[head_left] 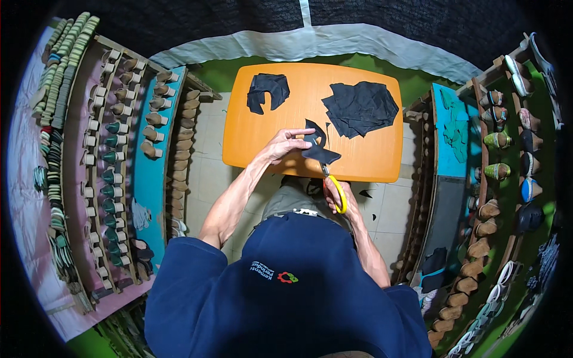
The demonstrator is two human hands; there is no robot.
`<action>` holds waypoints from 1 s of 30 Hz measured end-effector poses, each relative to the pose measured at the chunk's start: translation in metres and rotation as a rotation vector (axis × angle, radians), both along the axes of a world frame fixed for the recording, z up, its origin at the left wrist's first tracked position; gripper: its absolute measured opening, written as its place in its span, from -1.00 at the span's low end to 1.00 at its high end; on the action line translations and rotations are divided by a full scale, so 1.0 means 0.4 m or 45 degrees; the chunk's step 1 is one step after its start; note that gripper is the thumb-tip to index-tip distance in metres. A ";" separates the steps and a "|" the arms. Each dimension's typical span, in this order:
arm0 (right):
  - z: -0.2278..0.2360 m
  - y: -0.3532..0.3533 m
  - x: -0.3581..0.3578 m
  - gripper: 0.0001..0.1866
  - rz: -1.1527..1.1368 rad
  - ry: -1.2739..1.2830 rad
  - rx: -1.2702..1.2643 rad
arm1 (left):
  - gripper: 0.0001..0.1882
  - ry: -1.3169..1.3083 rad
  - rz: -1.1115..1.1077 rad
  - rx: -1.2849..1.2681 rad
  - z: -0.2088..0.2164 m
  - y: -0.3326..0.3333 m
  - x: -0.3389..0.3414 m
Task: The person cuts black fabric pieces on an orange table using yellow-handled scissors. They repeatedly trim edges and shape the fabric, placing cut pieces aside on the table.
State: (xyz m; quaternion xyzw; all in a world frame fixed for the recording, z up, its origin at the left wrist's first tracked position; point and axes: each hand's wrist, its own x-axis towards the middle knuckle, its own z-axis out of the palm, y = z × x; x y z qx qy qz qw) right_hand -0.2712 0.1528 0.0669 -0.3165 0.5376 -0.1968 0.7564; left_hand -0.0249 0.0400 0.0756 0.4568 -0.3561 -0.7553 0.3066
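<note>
Between thumb and fingers, my left hand (286, 145) pinches a curved piece of black fabric (321, 154) over the near part of an orange table. My right hand (338, 194) grips a pair of scissors (340, 197) by its yellow handles at the table's near edge. The scissor blades point up at the lower edge of the held piece; how far apart they are is hard to see. A small stack of curved black cut pieces (268, 91) lies at the far left of the table. A larger pile of black fabric pieces (362, 108) covers its right side.
The orange table (239, 143) stands before me on a tiled floor (206, 161) with small black scraps. Racks of wooden shoe lasts (156, 119) line the left. More shelves with lasts and shoes (498, 140) run along the right. A dark curtain (382, 24) hangs behind the table.
</note>
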 end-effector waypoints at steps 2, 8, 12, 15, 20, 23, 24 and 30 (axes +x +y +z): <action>-0.002 0.002 0.000 -0.46 -0.009 -0.035 0.026 | -0.43 -0.026 -0.030 -0.063 -0.026 -0.004 0.012; -0.042 -0.002 0.006 -0.30 0.093 -0.163 0.064 | -0.40 -0.080 -0.134 -0.079 0.010 -0.013 0.011; -0.039 -0.004 0.004 -0.30 0.106 -0.154 0.031 | -0.39 -0.068 -0.165 -0.073 0.026 -0.011 0.012; -0.033 -0.007 0.009 -0.33 0.069 -0.085 0.044 | -0.39 -0.064 -0.183 -0.085 0.027 -0.013 0.009; -0.018 -0.010 0.010 -0.38 0.052 -0.085 0.008 | -0.41 -0.045 -0.113 -0.082 -0.011 0.002 0.013; -0.005 -0.008 0.008 -0.37 0.059 -0.054 -0.022 | -0.42 -0.044 -0.074 -0.071 -0.035 -0.003 0.006; -0.016 -0.004 0.009 -0.37 0.041 -0.050 -0.036 | -0.42 -0.039 -0.071 -0.069 -0.041 -0.003 0.007; -0.020 -0.006 0.007 -0.42 0.022 -0.035 -0.042 | -0.41 0.018 -0.006 -0.051 -0.046 0.003 0.009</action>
